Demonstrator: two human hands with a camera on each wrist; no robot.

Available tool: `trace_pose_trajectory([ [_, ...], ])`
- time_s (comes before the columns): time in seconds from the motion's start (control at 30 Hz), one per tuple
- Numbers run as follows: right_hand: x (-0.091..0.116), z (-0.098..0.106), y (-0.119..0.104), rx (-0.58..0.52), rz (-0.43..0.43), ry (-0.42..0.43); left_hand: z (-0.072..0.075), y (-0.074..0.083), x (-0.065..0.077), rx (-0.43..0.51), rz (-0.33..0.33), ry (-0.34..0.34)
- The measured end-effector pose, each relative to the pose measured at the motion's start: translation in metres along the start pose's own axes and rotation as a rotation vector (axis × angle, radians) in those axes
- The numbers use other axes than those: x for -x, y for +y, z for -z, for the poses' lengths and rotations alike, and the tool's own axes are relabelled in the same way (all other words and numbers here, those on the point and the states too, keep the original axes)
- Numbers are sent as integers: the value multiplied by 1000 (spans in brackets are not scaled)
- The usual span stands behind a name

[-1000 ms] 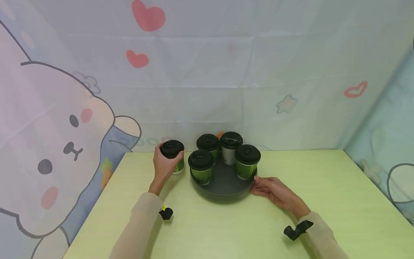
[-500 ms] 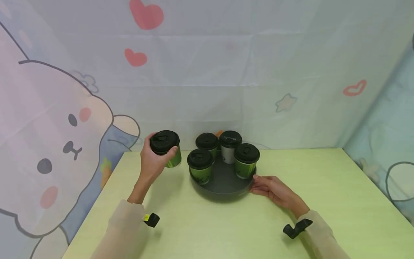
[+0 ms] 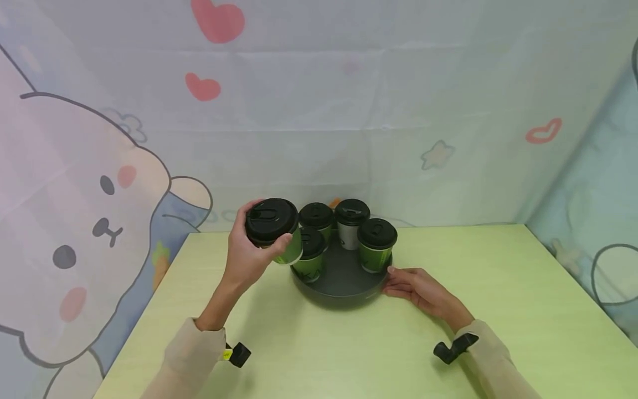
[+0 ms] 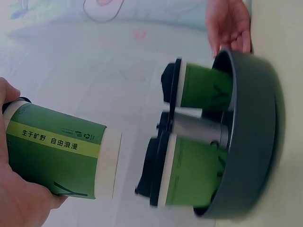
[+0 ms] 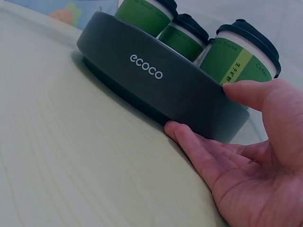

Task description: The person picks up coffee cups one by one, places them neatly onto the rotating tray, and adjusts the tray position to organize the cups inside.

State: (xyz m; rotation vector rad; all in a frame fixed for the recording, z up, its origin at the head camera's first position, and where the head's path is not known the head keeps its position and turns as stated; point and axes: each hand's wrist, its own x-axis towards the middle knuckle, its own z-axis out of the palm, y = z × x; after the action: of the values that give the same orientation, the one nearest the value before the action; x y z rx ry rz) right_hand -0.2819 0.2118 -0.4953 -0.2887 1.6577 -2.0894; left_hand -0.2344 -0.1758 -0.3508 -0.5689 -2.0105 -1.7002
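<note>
My left hand (image 3: pixel 244 252) grips a green paper coffee cup (image 4: pixel 57 146) with a black lid, holding it in the air. The cup is slightly tilted and, in the head view, partly covers the front-left cup (image 3: pixel 310 269) on a round dark grey tray (image 3: pixel 344 280). Also on the tray are a green cup (image 3: pixel 376 257) at the right, a grey-white cup (image 3: pixel 349 237) at the back, and another lidded cup (image 3: pixel 317 215) at back left. My right hand (image 3: pixel 421 291) holds the tray's right side, thumb at the rim and fingers against the lower edge.
The tray rests on a pale yellow-green table (image 3: pixel 498 288), near its back edge. A printed cloth (image 3: pixel 309 111) hangs directly behind the table. A small black camera sits on each wrist, the left one (image 3: pixel 239 354) and the right one (image 3: pixel 456 348).
My left hand has lifted the green coffee cup off the table left of the tray, first up and leftward, then right toward the tray. My right hand stays at the tray.
</note>
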Motion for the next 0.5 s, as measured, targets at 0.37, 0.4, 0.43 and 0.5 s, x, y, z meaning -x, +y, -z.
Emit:
trace_pose_trajectory([
  [0.37, -2, -1, 0, -10, -3, 0, -73, -13, 16, -20, -19, -153],
  [0.4, -2, -1, 1, -9, -3, 1, -80, -17, 19, -33, -15, -154],
  [0.43, -2, -1, 1, -10, -3, 1, -85, -22, 21, -42, -12, -154],
  [0.5, -2, -2, 2, -10, -3, 4, -95, -32, 25, -68, -3, -146],
])
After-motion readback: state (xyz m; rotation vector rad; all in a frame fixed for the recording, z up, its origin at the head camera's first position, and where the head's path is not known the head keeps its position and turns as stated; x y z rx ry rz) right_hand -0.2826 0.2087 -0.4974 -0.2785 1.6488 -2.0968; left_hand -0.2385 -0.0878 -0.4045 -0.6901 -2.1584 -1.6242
